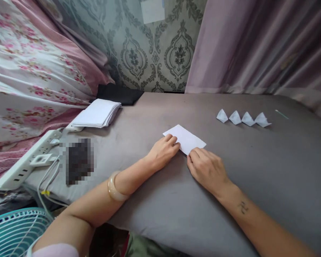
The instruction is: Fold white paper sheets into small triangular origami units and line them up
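A white sheet of paper point(189, 138), seemingly folded into a rectangle, lies slantwise on the grey-covered surface in front of me. My left hand point(166, 148) rests on its left corner with the fingers curled and pressed on the edge. At the near right corner, my right hand point(205, 166) pinches the paper between thumb and fingers. Both sets of fingertips are partly hidden by the knuckles. To the right, farther back, several folded white paper shapes point(235, 117) with pointed tops stand in a row.
A stack of white paper point(97, 113) sits at the back left, before a black flat item point(120, 94). At the left edge are a white power strip point(29, 159) with cables, a blurred dark object point(79, 160) and a teal fan point(18, 232). A thin stick point(282, 114) lies far right.
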{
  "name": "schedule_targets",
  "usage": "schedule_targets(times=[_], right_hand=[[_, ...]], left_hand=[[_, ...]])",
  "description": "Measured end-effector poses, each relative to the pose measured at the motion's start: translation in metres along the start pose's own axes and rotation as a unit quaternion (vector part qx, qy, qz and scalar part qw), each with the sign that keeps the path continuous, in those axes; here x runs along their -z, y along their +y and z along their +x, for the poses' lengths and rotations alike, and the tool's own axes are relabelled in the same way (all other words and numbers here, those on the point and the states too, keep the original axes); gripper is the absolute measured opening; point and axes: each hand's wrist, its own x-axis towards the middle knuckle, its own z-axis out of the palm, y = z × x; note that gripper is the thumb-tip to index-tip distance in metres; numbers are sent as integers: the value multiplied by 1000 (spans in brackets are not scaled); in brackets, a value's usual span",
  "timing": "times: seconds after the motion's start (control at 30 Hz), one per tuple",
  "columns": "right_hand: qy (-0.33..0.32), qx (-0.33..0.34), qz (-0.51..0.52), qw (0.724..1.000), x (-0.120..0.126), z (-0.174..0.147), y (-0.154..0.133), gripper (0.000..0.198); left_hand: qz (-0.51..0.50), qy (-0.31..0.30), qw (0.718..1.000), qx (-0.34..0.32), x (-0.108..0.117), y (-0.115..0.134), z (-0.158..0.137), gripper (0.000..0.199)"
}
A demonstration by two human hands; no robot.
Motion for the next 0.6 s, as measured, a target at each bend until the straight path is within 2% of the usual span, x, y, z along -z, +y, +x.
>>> schedule_targets(times=[0.1, 0.27, 0.4, 0.47, 0.53, 0.6], right_hand=[[8, -33, -3, 999, 2, 0, -13, 24], [6, -60, 23, 998, 5, 1, -24, 27], [-32, -54, 98, 993, 8, 2, -26, 25], [-28, -80, 162, 983, 10, 2, -20, 20], [23, -135, 221, 966, 12, 2, -6, 21], [109, -197, 250, 942, 13, 2, 14, 36]], left_hand=[[-43, -13, 999, 5, -4, 0, -1, 27], [-126, 16, 992, -18, -13, -2, -2, 34], [-123, 16, 992, 1, -12, -4, 1, 28], [-124, 23, 992, 4, -11, -7, 4, 26], [-162, 76, 984, 11, -11, -10, 6, 25], [-257, 170, 950, 56, -10, -12, 8, 22]])
